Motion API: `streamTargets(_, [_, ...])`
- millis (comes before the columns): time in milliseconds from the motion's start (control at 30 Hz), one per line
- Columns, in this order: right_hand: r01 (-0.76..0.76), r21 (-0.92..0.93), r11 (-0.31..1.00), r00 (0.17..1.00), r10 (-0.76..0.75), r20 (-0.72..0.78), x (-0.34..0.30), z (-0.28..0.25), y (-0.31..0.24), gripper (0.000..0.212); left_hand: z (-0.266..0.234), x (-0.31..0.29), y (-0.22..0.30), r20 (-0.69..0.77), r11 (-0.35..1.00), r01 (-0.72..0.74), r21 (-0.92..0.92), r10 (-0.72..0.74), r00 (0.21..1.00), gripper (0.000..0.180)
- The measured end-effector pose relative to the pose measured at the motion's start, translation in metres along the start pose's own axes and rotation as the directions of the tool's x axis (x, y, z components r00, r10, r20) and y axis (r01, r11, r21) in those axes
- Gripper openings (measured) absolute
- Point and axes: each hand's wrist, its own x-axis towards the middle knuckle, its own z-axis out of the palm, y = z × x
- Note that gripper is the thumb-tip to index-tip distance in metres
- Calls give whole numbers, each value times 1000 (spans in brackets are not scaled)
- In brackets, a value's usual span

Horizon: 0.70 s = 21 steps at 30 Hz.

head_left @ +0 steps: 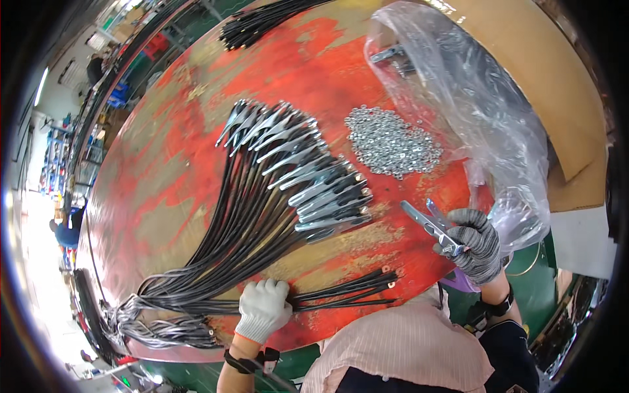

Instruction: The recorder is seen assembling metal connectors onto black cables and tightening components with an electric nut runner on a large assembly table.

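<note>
Metal clamp (427,224) pinched by right knit-gloved fingers (483,230); left fingers (267,288) clench slim cables (344,289).

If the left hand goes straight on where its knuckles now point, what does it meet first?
The left hand would probably first meet the black cables fanning up to the metal clamps; heights are unclear.

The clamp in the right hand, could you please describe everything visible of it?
The clamp looks like shiny silver metal, with two arms spread apart at the far end and an opening along the longer-looking one. It slants up-left over the red-blotched table, its near end held in the grey-gloved right hand.
</note>
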Motion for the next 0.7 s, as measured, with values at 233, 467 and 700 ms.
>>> streamTargets(233, [-317, 496, 808, 932, 361, 7, -26, -13, 21, 47, -29, 16, 29, -184, 787, -61, -614, -68, 981, 20])
streamTargets(467, [-532, 766, 362, 833, 386, 396, -18, -12, 16, 41, -52, 44, 60, -265, 680, -162, -715, -49, 963, 17])
streamTargets(700, [-304, 601, 739, 877, -30, 480, -12, 0, 24, 21, -35, 45, 59, -191, 613, -211, -761, 98, 977, 26])
